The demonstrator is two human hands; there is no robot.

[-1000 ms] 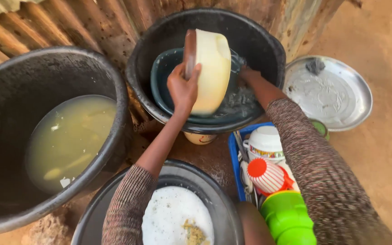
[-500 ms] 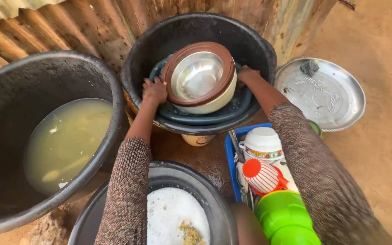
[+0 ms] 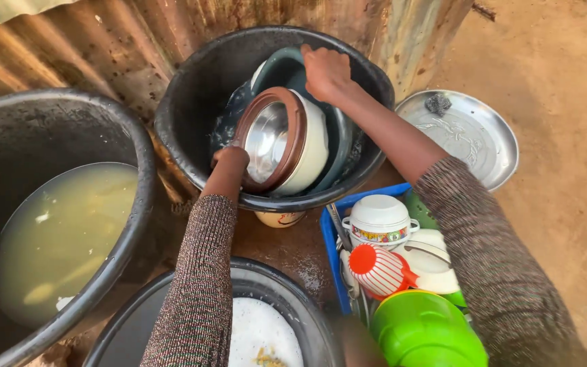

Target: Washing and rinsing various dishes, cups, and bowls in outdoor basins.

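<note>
The right hand grips the upper rim of a dark teal basin that stands tilted on its edge inside the black tub, and the left hand is at the lower edge of a cream bowl with a brown rim and steel inside, which leans in the basin. To the left stands a big black tub of murky water, to the right a round metal tray on the ground, and in front a blue crate with washed dishes.

Cream bowl with brown rim, teal basin, black tub, blue crate, green cup
</note>
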